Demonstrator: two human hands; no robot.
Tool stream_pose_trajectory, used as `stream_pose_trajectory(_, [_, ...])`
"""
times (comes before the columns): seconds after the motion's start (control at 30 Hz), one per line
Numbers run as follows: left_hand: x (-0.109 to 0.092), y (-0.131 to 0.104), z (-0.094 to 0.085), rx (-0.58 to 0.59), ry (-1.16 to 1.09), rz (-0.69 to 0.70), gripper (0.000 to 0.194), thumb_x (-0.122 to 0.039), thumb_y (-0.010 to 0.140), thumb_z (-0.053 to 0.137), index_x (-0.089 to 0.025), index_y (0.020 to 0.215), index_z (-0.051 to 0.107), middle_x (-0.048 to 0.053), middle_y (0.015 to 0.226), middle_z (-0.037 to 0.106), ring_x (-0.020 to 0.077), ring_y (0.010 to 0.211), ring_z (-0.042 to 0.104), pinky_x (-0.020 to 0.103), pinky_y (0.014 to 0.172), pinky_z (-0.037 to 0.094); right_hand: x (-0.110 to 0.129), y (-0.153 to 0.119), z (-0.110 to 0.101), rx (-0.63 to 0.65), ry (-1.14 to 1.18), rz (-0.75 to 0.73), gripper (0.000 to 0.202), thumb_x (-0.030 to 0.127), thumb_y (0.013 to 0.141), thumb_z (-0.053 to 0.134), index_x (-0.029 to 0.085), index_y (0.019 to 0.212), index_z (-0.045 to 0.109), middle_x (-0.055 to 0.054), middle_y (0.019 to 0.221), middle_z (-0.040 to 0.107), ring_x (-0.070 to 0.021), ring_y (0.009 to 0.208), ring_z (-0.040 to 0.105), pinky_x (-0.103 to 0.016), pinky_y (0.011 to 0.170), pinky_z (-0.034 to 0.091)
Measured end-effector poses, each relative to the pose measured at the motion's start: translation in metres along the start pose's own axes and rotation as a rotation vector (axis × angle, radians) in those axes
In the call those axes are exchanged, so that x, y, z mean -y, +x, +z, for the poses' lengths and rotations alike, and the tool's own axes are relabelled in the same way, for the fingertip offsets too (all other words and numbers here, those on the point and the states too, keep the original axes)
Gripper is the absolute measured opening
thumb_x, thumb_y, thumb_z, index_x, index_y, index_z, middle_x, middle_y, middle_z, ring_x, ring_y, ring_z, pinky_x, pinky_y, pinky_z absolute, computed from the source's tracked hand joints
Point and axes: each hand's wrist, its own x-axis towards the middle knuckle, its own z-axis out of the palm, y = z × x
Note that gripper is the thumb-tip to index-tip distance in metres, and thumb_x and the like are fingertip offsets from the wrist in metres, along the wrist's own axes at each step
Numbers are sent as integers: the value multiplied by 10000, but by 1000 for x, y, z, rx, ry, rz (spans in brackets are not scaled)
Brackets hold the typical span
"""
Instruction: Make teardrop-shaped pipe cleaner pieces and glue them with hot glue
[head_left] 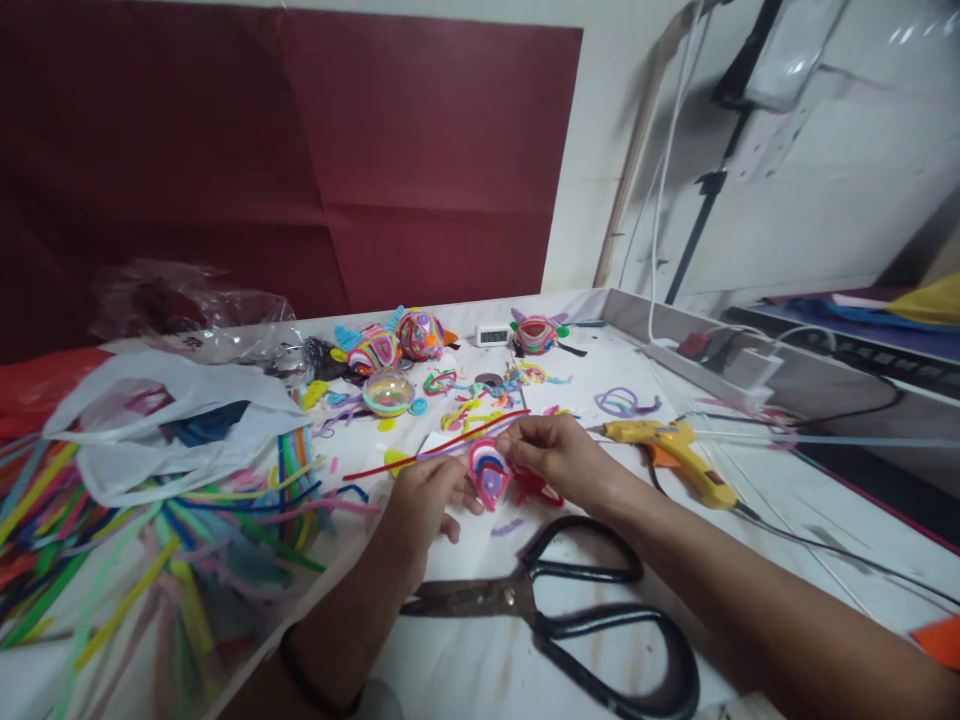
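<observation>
A small pointed piece of coiled pipe cleaners (491,474), in pink, white, blue and purple, is between my two hands. My right hand (551,458) pinches its upper right edge between thumb and fingers. At its left edge are the fingertips of my left hand (426,500), with the lower fingers loosely spread. A long red pipe cleaner (390,467) runs slantwise just behind both hands. Red fuzzy loops (536,488) lie under my right hand, partly hidden. Close in front rest large black-handled scissors (517,595), their blades pointing left. A short purple scrap (507,528) lies between scissors and hands.
Loose pipe cleaners (172,560) and a white plastic bag (112,420) crowd the left. Behind are several colourful round figures (537,334), a clear bowl (388,392) and a small digital clock (492,335). A yellow glue gun (675,455) with its cord lies right, near a power strip (712,375).
</observation>
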Motion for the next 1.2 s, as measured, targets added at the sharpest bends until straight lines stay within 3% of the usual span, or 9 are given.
stream_pose_trajectory(0.4, [7, 2, 3, -21, 91, 103, 264, -395, 659, 650, -133, 670, 674, 26, 562, 604, 98, 448, 514, 137, 313, 311, -4, -3, 1, 51, -16, -55, 355, 486, 756, 571, 156, 630, 538, 29, 577, 424, -90, 544, 336, -232, 498, 273])
stream_pose_trajectory(0.73, [6, 2, 3, -29, 111, 121, 270, -398, 674, 648, -135, 731, 676, 19, 601, 607, 96, 466, 509, 155, 339, 350, 0, -7, 1, 102, 41, -20, 449, 588, 724, 593, 162, 618, 500, 48, 541, 374, -76, 501, 304, -225, 463, 239])
stream_pose_trajectory(0.97, [9, 2, 2, -8, 158, 127, 285, -431, 699, 621, -148, 699, 652, -37, 533, 496, 70, 406, 430, 154, 325, 318, -2, -8, 2, 111, 29, -26, 404, 532, 728, 592, 146, 626, 526, 37, 561, 403, -83, 536, 324, -224, 492, 257])
stream_pose_trajectory(1.2, [7, 1, 2, -17, 171, 145, 251, -402, 714, 619, -153, 694, 633, -70, 519, 460, 48, 360, 406, 160, 342, 329, -3, -8, 2, 145, 22, -19, 476, 608, 720, 581, 158, 603, 478, 58, 540, 339, -72, 512, 275, -221, 468, 225])
